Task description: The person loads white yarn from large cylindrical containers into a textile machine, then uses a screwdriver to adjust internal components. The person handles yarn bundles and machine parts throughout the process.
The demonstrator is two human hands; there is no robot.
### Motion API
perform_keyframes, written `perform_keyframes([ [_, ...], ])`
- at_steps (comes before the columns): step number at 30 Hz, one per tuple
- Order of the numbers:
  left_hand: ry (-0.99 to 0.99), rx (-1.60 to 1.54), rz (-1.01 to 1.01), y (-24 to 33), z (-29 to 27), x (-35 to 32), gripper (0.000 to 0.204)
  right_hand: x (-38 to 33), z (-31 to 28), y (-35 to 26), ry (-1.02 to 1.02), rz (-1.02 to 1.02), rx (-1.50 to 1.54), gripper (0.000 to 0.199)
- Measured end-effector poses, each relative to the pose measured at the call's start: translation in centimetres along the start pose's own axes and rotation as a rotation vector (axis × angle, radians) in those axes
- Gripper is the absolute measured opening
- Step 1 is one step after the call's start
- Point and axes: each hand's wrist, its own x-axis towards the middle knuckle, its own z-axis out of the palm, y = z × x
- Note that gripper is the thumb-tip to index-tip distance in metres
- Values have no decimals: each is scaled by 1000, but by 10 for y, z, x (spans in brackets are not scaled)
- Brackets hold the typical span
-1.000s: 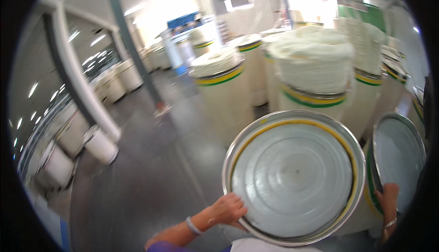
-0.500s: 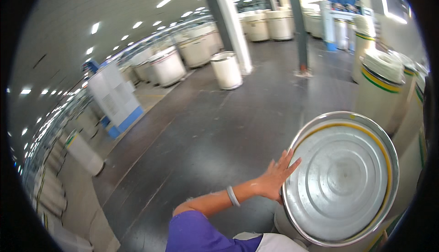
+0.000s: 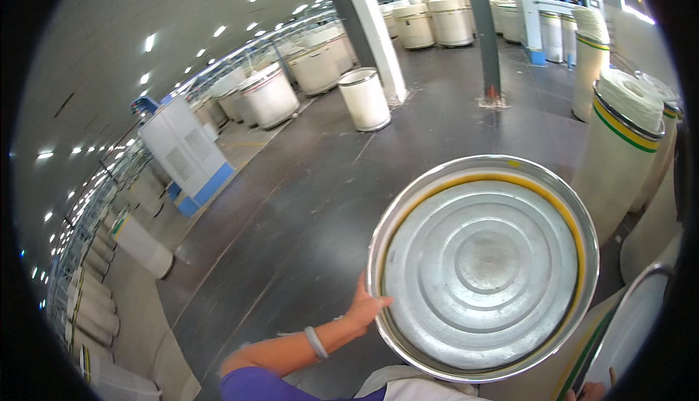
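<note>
Left hand (image 3: 366,308) clamped on the open can's (image 3: 486,271) left rim; right hand (image 3: 595,391), mostly cropped, at second can (image 3: 637,328) right of it, grip can't be told. Hands apart. Step looks like steering both cans; next move needs steady holds. From the open can: cabinet (image 3: 183,153) far left, dark floor (image 3: 291,233) left, coil-topped can (image 3: 619,164) behind right.
</note>
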Motion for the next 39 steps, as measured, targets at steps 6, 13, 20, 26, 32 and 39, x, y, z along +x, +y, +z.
perform_keyframes([
  [6, -252, 28, 114, 25, -15, 126, 83, 78, 13, -81, -101, 92, 115, 39],
  [13, -175, -167, 177, 113, 35, 323, 69, 209, 8, -155, -161, 38, -4, 43],
  [20, -944, 918, 1347, 152, 116, 315, 71, 339, 12, -220, -154, 85, -50, 45],
  [26, -889, 1304, 1383, 206, 236, 442, 62, 440, 22, -233, -151, 0, -78, 43],
  [32, -908, 1084, 1628, 264, 322, 606, 43, 554, 21, -261, -179, -150, 76, 44],
  [39, -875, 927, 1883, 334, 482, 841, 45, 742, 11, -303, -163, -153, 157, 40],
])
